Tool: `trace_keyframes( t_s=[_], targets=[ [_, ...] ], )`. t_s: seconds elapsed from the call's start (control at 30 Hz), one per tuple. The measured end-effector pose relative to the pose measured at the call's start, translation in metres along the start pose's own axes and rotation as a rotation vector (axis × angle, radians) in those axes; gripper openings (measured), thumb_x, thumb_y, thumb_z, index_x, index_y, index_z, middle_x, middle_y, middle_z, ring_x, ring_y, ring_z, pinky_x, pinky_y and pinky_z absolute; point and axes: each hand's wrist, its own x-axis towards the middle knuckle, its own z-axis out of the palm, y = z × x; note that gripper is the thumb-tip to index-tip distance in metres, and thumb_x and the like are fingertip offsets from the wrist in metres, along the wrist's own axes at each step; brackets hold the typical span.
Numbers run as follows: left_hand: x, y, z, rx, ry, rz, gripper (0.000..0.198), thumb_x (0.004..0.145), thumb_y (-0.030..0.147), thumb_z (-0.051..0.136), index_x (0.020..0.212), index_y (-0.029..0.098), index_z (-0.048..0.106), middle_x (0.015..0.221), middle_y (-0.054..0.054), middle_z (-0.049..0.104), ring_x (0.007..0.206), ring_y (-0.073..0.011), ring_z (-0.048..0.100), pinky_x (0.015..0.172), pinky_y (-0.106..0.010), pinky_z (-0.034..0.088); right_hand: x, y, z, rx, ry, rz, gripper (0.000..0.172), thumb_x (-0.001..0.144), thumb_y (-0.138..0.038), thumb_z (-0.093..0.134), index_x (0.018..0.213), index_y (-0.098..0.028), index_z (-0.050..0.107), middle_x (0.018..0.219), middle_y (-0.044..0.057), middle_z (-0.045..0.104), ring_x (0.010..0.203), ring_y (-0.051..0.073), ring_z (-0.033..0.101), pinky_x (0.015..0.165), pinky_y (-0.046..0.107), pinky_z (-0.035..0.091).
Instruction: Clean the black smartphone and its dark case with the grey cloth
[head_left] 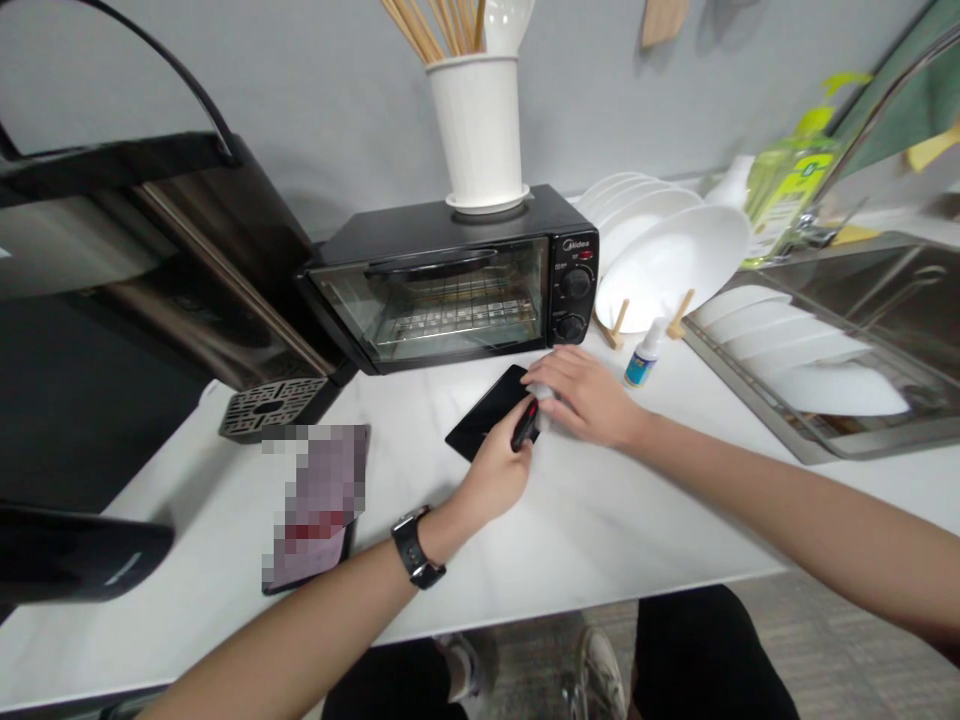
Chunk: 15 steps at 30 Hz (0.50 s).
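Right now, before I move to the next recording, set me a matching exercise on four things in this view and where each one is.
Things:
1. black-and-red tool
2. flat black slab
3. white chopstick holder
4. small blue-labelled bottle

Places:
A. on a saucer above the toaster oven
B. standing near the wooden plate rack
C. in the left grip
D. lying on the white counter, in front of the oven

Pairs: 1-C, 2-D, 3-A, 4-B
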Motion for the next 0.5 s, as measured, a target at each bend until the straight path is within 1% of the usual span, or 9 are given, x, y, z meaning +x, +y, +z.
trace_keyframes(
  t_s=[0.07, 0.1, 0.13, 0.2, 0.23, 0.27, 0.3, 0.4, 0.5],
  targets=[
    [-0.001, 0.002, 0.001, -0.012, 0.002, -0.020, 0.061, 0.083, 0.004, 0.051, 0.142, 0.018, 0.057, 0.151, -0.009, 0.059, 0.144, -0.0256, 0.052, 0.128, -0.044, 0.032, 0.001, 0.014, -0.006, -0.029, 0.021, 0.099, 0.052, 0.109, -0.052, 0.028, 0.109, -0.017, 0.066, 0.106, 0.014, 0.071, 0.102, 0.028, 0.062, 0.100, 0.050, 0.046],
    [-0.001, 0.002, 0.001, -0.020, -0.005, -0.023, 0.063, 0.083, 0.005, 0.051, 0.145, 0.018, 0.056, 0.153, -0.008, 0.057, 0.145, -0.0249, 0.050, 0.129, -0.043, 0.030, 0.001, 0.018, -0.007, -0.038, 0.025, 0.123, 0.051, 0.108, -0.053, 0.029, 0.106, -0.018, 0.066, 0.105, 0.013, 0.071, 0.102, 0.028, 0.062, 0.103, 0.052, 0.045],
    [-0.001, 0.002, 0.001, -0.026, -0.010, -0.026, 0.064, 0.084, 0.005, 0.051, 0.146, 0.018, 0.055, 0.154, -0.008, 0.056, 0.146, -0.0245, 0.049, 0.129, -0.043, 0.030, 0.001, 0.019, -0.008, -0.044, 0.025, 0.132, 0.051, 0.108, -0.055, 0.030, 0.106, -0.018, 0.065, 0.105, 0.013, 0.071, 0.104, 0.028, 0.062, 0.109, 0.054, 0.042],
    [-0.002, 0.002, 0.000, -0.032, -0.002, -0.029, 0.062, 0.084, 0.006, 0.051, 0.145, 0.018, 0.055, 0.153, -0.008, 0.057, 0.146, -0.0248, 0.049, 0.129, -0.043, 0.030, 0.000, 0.013, -0.006, -0.047, 0.032, 0.120, 0.052, 0.107, -0.059, 0.031, 0.111, -0.019, 0.064, 0.110, 0.012, 0.070, 0.111, 0.029, 0.062, 0.120, 0.061, 0.028],
    [-0.002, 0.001, 0.000, -0.028, 0.003, -0.028, 0.060, 0.084, 0.006, 0.051, 0.143, 0.018, 0.057, 0.151, -0.009, 0.059, 0.145, -0.0258, 0.050, 0.128, -0.045, 0.031, 0.000, 0.007, -0.003, -0.035, 0.034, 0.103, 0.054, 0.106, -0.062, 0.032, 0.115, -0.019, 0.063, 0.114, 0.013, 0.070, 0.116, 0.030, 0.062, 0.124, 0.063, 0.020],
    [-0.002, 0.000, 0.000, -0.022, 0.004, -0.023, 0.057, 0.084, 0.006, 0.052, 0.139, 0.017, 0.058, 0.148, -0.010, 0.061, 0.143, -0.0271, 0.052, 0.127, -0.047, 0.033, 0.000, -0.001, -0.001, -0.011, 0.033, 0.079, 0.057, 0.104, -0.065, 0.033, 0.121, -0.018, 0.062, 0.119, 0.013, 0.070, 0.120, 0.031, 0.061, 0.125, 0.063, 0.016],
    [-0.002, -0.002, 0.000, -0.016, 0.000, -0.010, 0.054, 0.083, 0.006, 0.054, 0.136, 0.017, 0.060, 0.144, -0.010, 0.064, 0.140, -0.0284, 0.055, 0.126, -0.048, 0.035, 0.000, -0.010, 0.002, 0.021, 0.026, 0.045, 0.062, 0.103, -0.069, 0.034, 0.127, -0.018, 0.059, 0.124, 0.014, 0.069, 0.125, 0.032, 0.059, 0.126, 0.064, 0.014],
    [-0.004, -0.011, 0.002, 0.017, 0.011, 0.039, 0.047, 0.081, 0.007, 0.060, 0.126, 0.016, 0.063, 0.136, -0.011, 0.066, 0.133, -0.0323, 0.058, 0.123, -0.051, 0.038, 0.000, -0.041, 0.012, 0.110, -0.064, -0.104, 0.075, 0.099, -0.074, 0.039, 0.144, -0.015, 0.048, 0.139, 0.018, 0.063, 0.136, 0.033, 0.053, 0.128, 0.063, 0.012],
    [-0.009, -0.020, 0.004, 0.026, 0.049, 0.054, 0.045, 0.080, 0.007, 0.062, 0.123, 0.018, 0.065, 0.133, -0.011, 0.066, 0.136, -0.0352, 0.055, 0.122, -0.048, 0.039, -0.002, -0.061, 0.018, 0.124, -0.149, -0.198, 0.079, 0.100, -0.069, 0.043, 0.154, -0.011, 0.039, 0.147, 0.020, 0.058, 0.143, 0.032, 0.047, 0.128, 0.060, 0.015]
  ],
)
